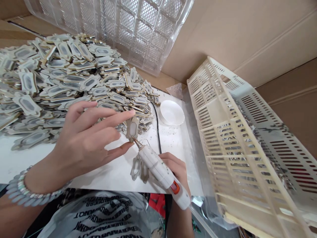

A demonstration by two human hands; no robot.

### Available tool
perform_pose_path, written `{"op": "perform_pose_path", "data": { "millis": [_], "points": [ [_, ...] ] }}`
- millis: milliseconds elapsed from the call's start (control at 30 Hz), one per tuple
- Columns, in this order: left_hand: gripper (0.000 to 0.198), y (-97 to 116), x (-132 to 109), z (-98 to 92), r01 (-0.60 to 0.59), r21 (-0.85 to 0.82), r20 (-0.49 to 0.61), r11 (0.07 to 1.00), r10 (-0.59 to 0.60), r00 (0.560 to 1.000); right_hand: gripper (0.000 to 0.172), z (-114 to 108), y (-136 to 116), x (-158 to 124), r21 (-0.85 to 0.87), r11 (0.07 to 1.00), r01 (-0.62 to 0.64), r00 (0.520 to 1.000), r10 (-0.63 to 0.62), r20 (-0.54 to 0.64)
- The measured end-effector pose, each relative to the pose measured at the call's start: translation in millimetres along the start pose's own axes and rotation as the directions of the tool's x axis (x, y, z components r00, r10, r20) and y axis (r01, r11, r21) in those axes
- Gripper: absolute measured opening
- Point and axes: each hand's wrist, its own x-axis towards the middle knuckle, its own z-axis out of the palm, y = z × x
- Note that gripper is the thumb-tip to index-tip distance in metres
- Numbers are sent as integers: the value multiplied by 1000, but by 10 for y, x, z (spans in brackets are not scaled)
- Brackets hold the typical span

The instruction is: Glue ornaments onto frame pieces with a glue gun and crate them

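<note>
Between thumb and index finger, my left hand (86, 138) pinches the two ends of a small grey frame-shaped plate (132, 128) with an oval recess. My right hand (177, 168) is wrapped round a white glue gun (157, 167) with an orange part on its body, and the gun hides some of the fingers. The gun's thin metal tip meets the lower end of the plate, near my left thumb. Beneath the gun, a few more plates (136, 168) lie on the white table (96, 177). A clear glue stick (201, 219) comes out of the gun's back end.
A large heap of similar plates (74, 76) covers the left and back. A white bowl (172, 113) stands beside a black cable (158, 129). On the right is a slatted plastic basket (229, 145) holding shiny pieces. A clear moulded tray (148, 29) leans against cardboard behind.
</note>
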Motion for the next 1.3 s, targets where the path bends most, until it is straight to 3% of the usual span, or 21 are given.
{"op": "perform_pose_path", "data": {
  "millis": [367,633,933,1100,1167,1233,1300],
  "points": [
    [38,-16,-34,-4,-32,38,12,999,31,999,21,0,2,-11,21,1000,-10,1000,10,10],
    [38,-23,-55,-22,9,9,16,1000,-9,1000,20,3,-13,-4,6,1000,-10,1000,10,-8],
    [35,-43,-46,-15,30,-35,-57,999,-32,998,13,9,45,-14,-17,1000,20,999,-21,-44],
    [30,-37,-65,-69,198,-54,-1,979,-198,980,17,-20,97,-61,-174,985,-15,992,-8,-129],
    [39,-78,-129,-90,279,-62,9,958,-279,960,16,-29,93,-64,-232,972,-39,985,-2,-170],
    [46,-154,-237,-111,409,-116,41,905,-407,913,13,-31,80,-52,-263,964,-43,981,-9,-195],
    [46,-258,-385,-140,565,-97,95,820,-557,825,10,-27,65,-29,-275,961,-32,976,-30,-217]
  ]
}}
